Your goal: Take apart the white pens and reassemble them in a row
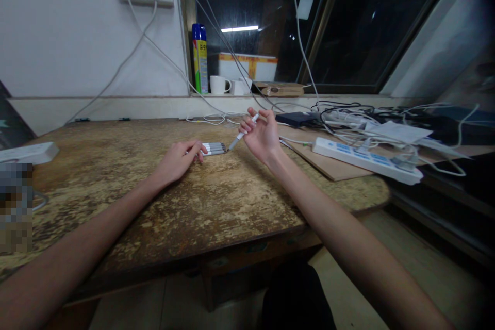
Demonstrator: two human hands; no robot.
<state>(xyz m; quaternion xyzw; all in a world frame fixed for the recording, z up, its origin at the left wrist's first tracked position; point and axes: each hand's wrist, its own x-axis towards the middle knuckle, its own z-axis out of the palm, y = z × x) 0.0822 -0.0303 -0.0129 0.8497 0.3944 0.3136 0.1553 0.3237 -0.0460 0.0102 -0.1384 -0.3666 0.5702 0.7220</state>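
Several white and grey pens (214, 149) lie side by side in a flat row on the worn wooden table (216, 201). My left hand (180, 160) rests on the table with its fingers closed over the left end of that row, which hides the pens' ends there. In my right hand (263, 136), turned palm up and raised slightly above the table, a single white and grey pen (236, 140) is held between the fingers. It tilts down to the left, its grey end close to the right end of the row.
A white power strip (367, 160) and a brown board (328, 162) lie to the right, beside tangled cables and a dark flat box (296, 119). Another white strip (29, 153) sits at left. A spray can (200, 59) and white mug (218, 85) stand on the windowsill.
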